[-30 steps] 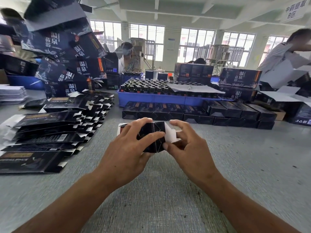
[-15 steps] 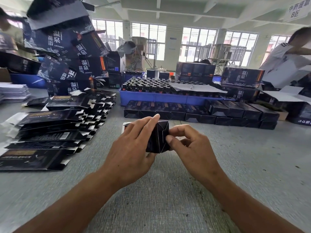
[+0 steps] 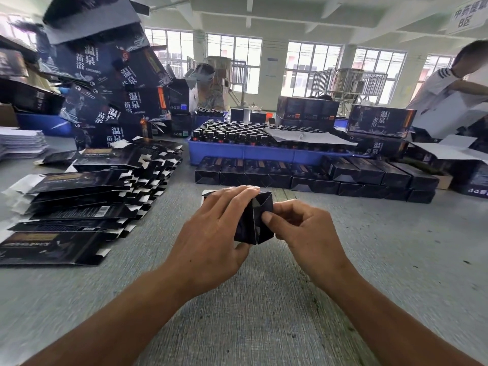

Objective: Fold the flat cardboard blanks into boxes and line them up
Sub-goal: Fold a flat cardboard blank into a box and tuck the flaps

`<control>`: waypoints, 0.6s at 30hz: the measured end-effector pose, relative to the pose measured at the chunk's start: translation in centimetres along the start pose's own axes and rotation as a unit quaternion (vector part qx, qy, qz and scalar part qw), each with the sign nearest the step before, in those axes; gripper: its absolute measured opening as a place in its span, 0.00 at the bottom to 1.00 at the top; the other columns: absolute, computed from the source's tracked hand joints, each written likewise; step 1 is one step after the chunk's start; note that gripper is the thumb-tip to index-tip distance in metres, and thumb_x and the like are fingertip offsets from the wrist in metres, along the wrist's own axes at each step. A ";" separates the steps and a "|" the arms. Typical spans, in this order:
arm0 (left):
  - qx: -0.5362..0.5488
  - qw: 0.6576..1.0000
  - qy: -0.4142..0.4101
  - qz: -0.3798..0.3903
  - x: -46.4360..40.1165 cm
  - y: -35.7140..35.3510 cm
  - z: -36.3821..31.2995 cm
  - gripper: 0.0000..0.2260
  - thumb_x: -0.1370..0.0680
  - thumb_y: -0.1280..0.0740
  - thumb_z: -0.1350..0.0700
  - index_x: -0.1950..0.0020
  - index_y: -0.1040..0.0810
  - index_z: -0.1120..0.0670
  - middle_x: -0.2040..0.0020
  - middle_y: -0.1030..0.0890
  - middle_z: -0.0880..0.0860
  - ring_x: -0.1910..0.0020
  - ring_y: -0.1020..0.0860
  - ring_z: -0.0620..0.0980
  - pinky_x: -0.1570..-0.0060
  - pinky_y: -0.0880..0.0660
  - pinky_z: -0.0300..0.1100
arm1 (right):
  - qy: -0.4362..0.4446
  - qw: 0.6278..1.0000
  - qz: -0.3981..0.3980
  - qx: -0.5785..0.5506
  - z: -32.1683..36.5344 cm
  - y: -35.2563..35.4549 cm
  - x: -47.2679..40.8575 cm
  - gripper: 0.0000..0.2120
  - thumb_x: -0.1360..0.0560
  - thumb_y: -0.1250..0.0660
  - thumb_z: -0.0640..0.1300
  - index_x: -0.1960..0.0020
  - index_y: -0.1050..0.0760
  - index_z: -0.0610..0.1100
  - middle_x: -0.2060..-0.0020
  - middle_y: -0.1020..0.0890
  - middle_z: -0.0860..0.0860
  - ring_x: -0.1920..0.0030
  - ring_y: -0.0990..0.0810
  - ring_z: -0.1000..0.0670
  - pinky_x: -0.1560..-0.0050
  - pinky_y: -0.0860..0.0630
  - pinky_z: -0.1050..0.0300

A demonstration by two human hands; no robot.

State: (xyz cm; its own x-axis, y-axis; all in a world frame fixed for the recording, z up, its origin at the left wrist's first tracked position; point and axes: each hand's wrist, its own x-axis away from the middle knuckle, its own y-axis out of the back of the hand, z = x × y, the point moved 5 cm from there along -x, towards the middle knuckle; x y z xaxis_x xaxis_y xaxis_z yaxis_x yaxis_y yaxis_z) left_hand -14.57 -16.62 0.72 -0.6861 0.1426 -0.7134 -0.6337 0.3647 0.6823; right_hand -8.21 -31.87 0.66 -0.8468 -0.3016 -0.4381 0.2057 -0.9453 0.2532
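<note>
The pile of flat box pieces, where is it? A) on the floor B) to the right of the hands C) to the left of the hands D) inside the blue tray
C: the flat cardboard blanks lie fanned out on the grey table, left of the left hand and right hand, which hold a small black box between them.

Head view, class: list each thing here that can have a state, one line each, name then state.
Box in hands: folded up, near end flaps closed.
Left hand: grips the box.
Right hand: thumb presses the end flap.
Flat blanks: unfolded, stacked in a fanned pile.
Finished boxes: closed, lined up in a row.
Blue tray: filled with capped bottles.
</note>
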 end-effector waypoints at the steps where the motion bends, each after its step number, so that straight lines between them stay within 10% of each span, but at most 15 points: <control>1: 0.001 1.000 -0.001 -0.001 0.0 0.0 -0.1 0.39 0.30 0.24 0.53 0.24 0.39 0.48 0.28 0.32 0.45 0.29 0.34 0.47 0.40 0.27 0.44 | 0.002 1.000 -0.007 0.011 0.0 0.1 0.0 0.05 0.25 0.26 0.43 0.54 0.18 0.52 0.60 0.14 0.60 0.59 0.16 0.60 0.59 0.23 0.69; 18: 0.027 1.000 0.004 -0.010 0.0 0.2 -0.2 0.37 0.29 0.27 0.51 0.23 0.40 0.47 0.28 0.35 0.43 0.31 0.33 0.47 0.41 0.27 0.42 | 0.006 1.000 0.010 -0.014 0.4 0.3 0.1 0.04 0.23 0.28 0.43 0.51 0.19 0.51 0.57 0.14 0.59 0.56 0.15 0.58 0.58 0.22 0.68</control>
State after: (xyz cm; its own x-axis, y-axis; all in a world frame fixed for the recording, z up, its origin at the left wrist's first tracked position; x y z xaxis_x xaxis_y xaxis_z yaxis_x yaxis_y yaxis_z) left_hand -14.78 -16.69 0.89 -0.6768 0.1275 -0.7250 -0.6273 0.4156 0.6586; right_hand -8.37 -32.12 1.01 -0.8368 -0.3220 -0.4429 0.2365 -0.9420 0.2380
